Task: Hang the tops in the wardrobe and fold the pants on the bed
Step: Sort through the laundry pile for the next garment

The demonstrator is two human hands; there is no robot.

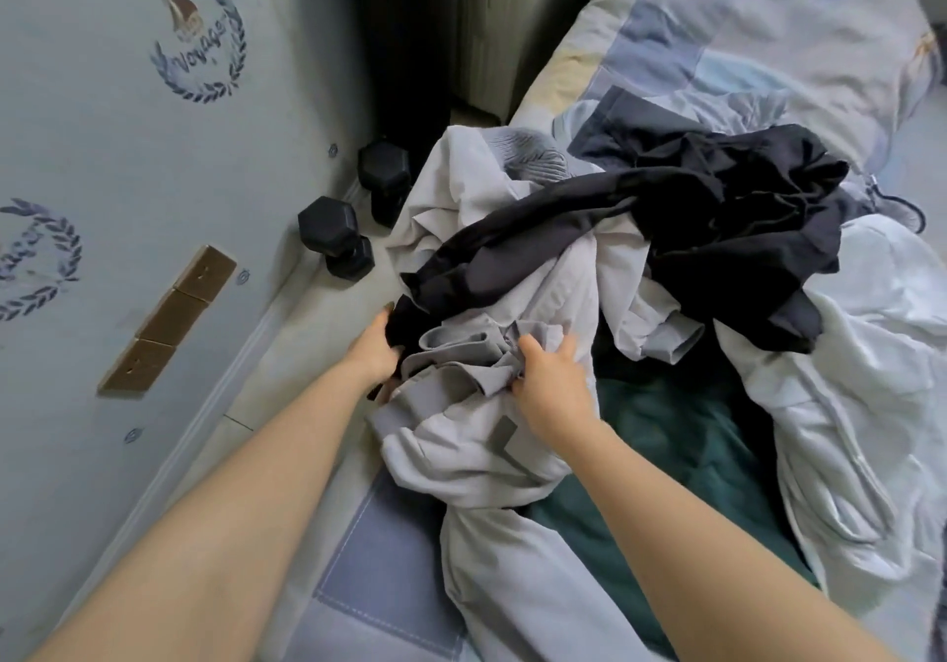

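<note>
A heap of clothes lies on the bed (743, 36). A light grey garment (487, 456) runs from the bed's left edge toward me. A black garment (717, 231) is draped across its top. A white garment (871, 379) lies to the right and a dark green one (676, 456) beneath. My left hand (374, 349) grips the bunched grey cloth at its left side, touching the black garment's end. My right hand (551, 384) grips a fold of the same grey garment, fingers curled into it.
Two black dumbbells (343, 236) lie on the floor between the bed and the pale wall (128, 149) on the left. Brown wall plates (169, 318) sit low on that wall. A dark gap and a pale cabinet (492, 20) stand at the back.
</note>
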